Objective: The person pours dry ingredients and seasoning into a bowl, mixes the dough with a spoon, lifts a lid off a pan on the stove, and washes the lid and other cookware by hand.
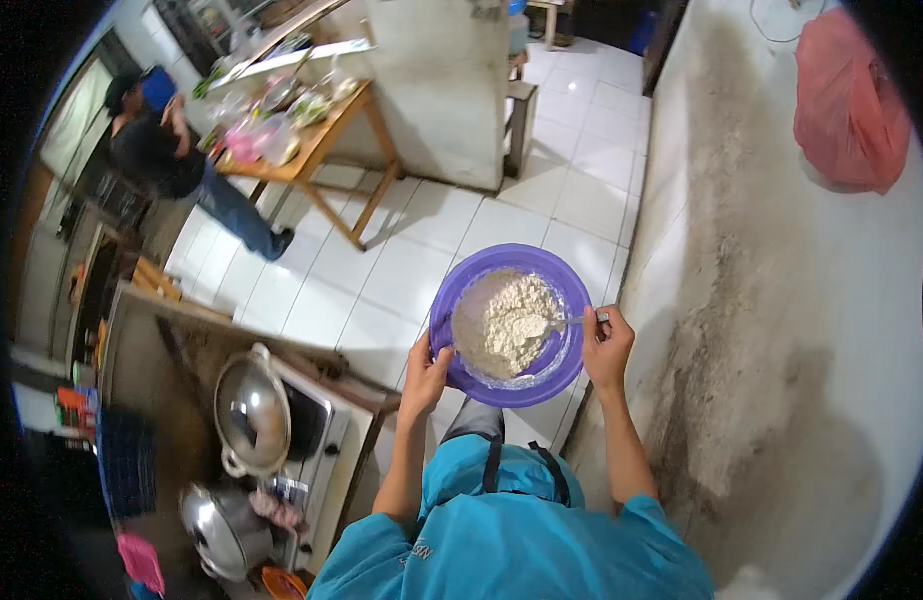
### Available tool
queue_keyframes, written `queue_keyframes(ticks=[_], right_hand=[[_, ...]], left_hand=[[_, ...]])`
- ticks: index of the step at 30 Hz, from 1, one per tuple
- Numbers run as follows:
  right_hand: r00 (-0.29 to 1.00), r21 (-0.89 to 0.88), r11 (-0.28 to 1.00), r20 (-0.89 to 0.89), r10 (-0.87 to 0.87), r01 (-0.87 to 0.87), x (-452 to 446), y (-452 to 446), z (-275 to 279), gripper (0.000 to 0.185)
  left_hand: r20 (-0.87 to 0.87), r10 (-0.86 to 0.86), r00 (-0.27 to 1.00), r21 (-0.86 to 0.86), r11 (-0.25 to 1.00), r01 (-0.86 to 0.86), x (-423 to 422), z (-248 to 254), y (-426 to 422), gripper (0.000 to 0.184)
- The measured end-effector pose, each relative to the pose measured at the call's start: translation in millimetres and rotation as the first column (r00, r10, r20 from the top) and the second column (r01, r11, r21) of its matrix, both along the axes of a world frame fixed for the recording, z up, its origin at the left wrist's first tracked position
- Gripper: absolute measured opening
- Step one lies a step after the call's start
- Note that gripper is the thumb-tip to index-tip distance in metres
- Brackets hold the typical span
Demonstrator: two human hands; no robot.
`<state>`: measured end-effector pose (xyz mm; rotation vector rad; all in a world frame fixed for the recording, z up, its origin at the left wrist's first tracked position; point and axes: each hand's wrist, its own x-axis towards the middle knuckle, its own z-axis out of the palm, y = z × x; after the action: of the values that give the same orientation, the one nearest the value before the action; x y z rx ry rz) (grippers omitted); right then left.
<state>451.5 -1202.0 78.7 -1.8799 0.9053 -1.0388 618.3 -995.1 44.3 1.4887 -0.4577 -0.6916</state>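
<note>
Presently, bare right hand (607, 347): fingers pinch the slim grey metal utensil (573, 321) at the 3 o'clock side of the round purple plastic bowl (509, 396).
Utensil axis: from this nearer hand toward 9 o'clock; head hidden in pale, crumbly mixture (519, 312).
Bare left hand (424, 377): grips bowl rim at 8 o'clock, thumb uppermost.
Flat silvery stove (326, 447): beyond, 8 o'clock.
Dark-shirted person (159, 155): farthest, 10 o'clock, beside brown wooden table (326, 135).

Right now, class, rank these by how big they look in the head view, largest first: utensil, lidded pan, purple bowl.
1. Purple bowl
2. Lidded pan
3. Utensil, partly hidden by the right hand

True sizes may differ.
</note>
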Motion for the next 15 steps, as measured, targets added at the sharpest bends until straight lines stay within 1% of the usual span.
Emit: queue_keyframes(ticks=[2, 4, 5, 7, 8, 10, 11, 13, 14, 15], right_hand=[[0.997, 0.010, 0.998, 0.041, -0.058, 0.058, 17, -54, -11, 0.021], [0.991, 0.009, 0.994, 0.077, -0.107, 0.107, 32, -105, -12, 0.024], [0.989, 0.062, 0.990, 0.078, -0.128, 0.123, 27, -112, -28, 0.024], [0.986, 0.139, 0.980, 0.068, -0.154, 0.144, 44, -165, -22, 0.025], [0.987, 0.205, 0.967, 0.025, -0.159, 0.150, 48, -184, -20, 0.025], [0.971, 0.211, 0.953, 0.052, -0.232, 0.216, 59, -228, -28, 0.025], [0.962, 0.215, 0.945, 0.068, -0.266, 0.246, 65, -249, -34, 0.025], [0.951, 0.296, 0.928, 0.138, -0.277, 0.227, 68, -288, -57, 0.027], [0.942, 0.337, 0.915, 0.168, -0.289, 0.221, 75, -313, -67, 0.027], [0.933, 0.376, 0.902, 0.194, -0.302, 0.214, 84, -340, -69, 0.027]], left_hand=[[-0.005, -0.042, 0.999, -0.032, 0.999, 0.042, 32, -6, -62, 0.040], [-0.037, -0.092, 0.995, -0.055, 0.994, 0.090, 61, 1, -125, 0.040], [0.000, -0.142, 0.990, -0.049, 0.989, 0.141, 66, -5, -137, 0.040], [0.064, -0.225, 0.972, -0.064, 0.971, 0.229, 95, 1, -202, 0.040], [0.082, -0.246, 0.966, -0.068, 0.965, 0.252, 107, 0, -232, 0.041], [0.114, -0.287, 0.951, -0.070, 0.953, 0.295, 122, 2, -285, 0.042], [0.107, -0.312, 0.944, -0.071, 0.945, 0.320, 129, 2, -309, 0.042], [0.100, -0.352, 0.930, -0.059, 0.931, 0.359, 132, 3, -354, 0.042], [0.029, -0.386, 0.922, -0.040, 0.921, 0.387, 140, -6, -380, 0.044], [0.024, -0.389, 0.921, -0.038, 0.920, 0.389, 149, -9, -410, 0.044]])
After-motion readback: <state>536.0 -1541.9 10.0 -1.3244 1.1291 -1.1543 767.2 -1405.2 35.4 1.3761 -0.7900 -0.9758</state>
